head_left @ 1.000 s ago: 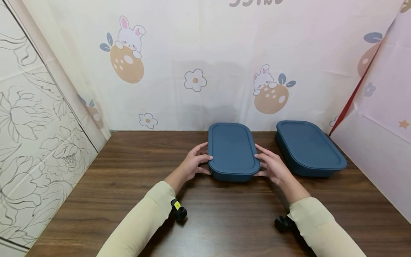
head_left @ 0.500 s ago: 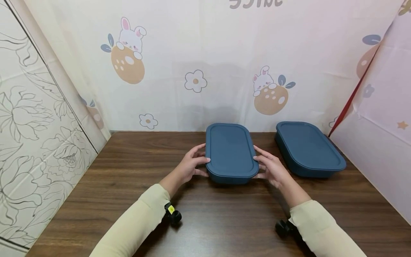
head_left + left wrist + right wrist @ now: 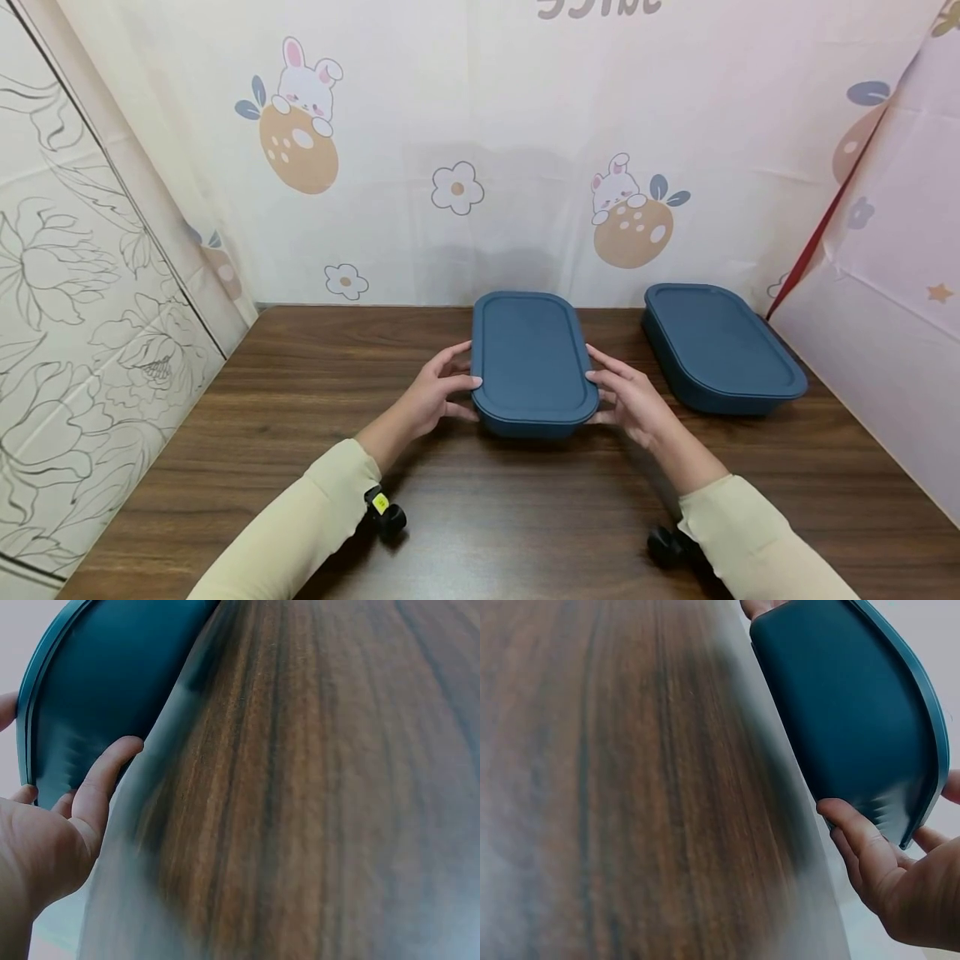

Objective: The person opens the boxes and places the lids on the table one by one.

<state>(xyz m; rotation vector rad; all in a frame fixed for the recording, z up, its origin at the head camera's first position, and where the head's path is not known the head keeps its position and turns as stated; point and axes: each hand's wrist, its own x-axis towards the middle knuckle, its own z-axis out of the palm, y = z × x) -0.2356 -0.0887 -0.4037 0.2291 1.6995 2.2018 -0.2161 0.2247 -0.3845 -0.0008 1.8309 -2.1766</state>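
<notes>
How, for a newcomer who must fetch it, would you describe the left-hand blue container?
On the wooden table, near its middle toward the patterned cloth, is a lidded blue container. Unlike the similar box on the right, it is held by the left grip and right grip.

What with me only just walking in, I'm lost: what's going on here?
A person's left hand and right hand grip opposite sides of a lidded blue box. A second box, also blue and lidded, stands on the table to the right, with neither of the hands touching it. Whether the gripped one is clear of the table is hard to tell.
</notes>
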